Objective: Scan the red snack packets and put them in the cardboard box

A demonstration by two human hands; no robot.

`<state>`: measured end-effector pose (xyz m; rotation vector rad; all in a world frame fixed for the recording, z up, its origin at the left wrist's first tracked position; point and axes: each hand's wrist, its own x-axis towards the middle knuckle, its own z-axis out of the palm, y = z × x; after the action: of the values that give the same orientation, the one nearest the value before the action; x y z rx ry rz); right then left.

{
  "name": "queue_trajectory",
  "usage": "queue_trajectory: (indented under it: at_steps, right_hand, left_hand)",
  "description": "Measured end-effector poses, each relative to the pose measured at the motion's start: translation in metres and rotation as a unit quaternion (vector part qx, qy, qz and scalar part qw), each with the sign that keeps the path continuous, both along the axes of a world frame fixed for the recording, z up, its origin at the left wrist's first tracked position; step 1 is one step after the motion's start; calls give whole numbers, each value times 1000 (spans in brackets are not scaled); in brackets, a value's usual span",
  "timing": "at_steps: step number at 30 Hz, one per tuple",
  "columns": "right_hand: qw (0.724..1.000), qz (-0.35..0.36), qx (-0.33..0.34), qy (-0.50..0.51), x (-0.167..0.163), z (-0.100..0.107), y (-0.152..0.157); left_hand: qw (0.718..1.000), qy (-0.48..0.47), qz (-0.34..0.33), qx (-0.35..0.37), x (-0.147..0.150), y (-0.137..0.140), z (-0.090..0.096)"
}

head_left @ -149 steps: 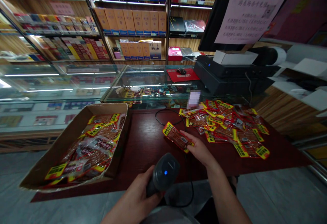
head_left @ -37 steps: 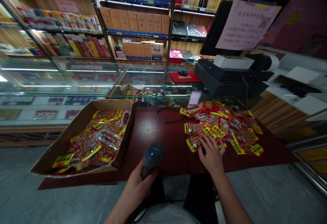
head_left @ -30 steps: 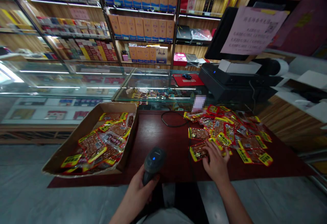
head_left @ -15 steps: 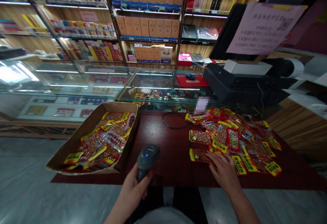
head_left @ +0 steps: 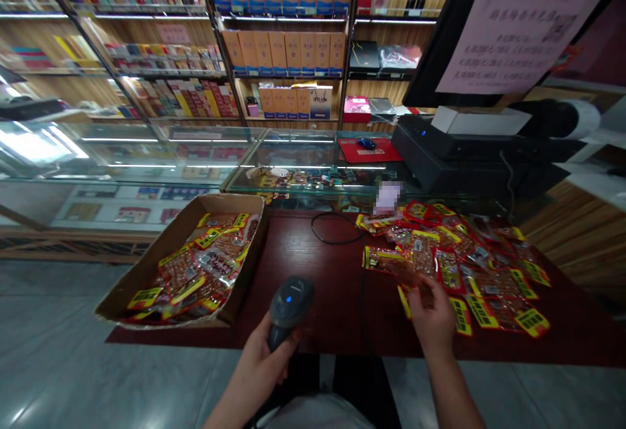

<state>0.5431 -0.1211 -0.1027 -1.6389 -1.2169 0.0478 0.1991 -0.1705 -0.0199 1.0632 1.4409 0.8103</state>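
My left hand (head_left: 264, 354) is wrapped round the handle of a dark grey barcode scanner (head_left: 292, 302) with a blue light on top, held above the front of the table. My right hand (head_left: 433, 315) is over the front of the loose pile, its fingertips pinched on a red-and-yellow snack packet (head_left: 405, 302); much of this packet is blurred or behind the fingers. Beyond the hand is a flat snack packet (head_left: 384, 259). More clear-fronted packets with brown contents and yellow labels make up the pile (head_left: 447, 266) on the right.
On the left stands an open cardboard box (head_left: 239, 295) with several similar packets inside. A black cable (head_left: 313, 233) loops across the dark red table (head_left: 298, 253). Behind are a glass display counter (head_left: 288, 148), a mouse (head_left: 366, 143) on a red mat, and a monitor (head_left: 425, 70) at right.
My right hand has gone from resting flat on a front packet to pinching and raising a packet. That front packet has left its place. The scanner stays in my left hand.
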Motion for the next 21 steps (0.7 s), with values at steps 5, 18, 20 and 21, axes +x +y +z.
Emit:
queue_trajectory:
  at_steps: [5, 18, 20, 21]
  right_hand:
    - [933, 234, -149, 230, -50, 28, 29]
    - [918, 307, -165, 189, -94, 30, 73]
    - [919, 306, -165, 187, -95, 29, 75]
    - [919, 307, -165, 187, -96, 28, 76]
  left_hand:
    - [1000, -3, 5, 3, -8, -8, 4]
    - [999, 6, -51, -8, -7, -10, 24]
    - [998, 7, -54, -11, -7, -8, 25]
    - [998, 6, -55, -10, -6, -8, 25]
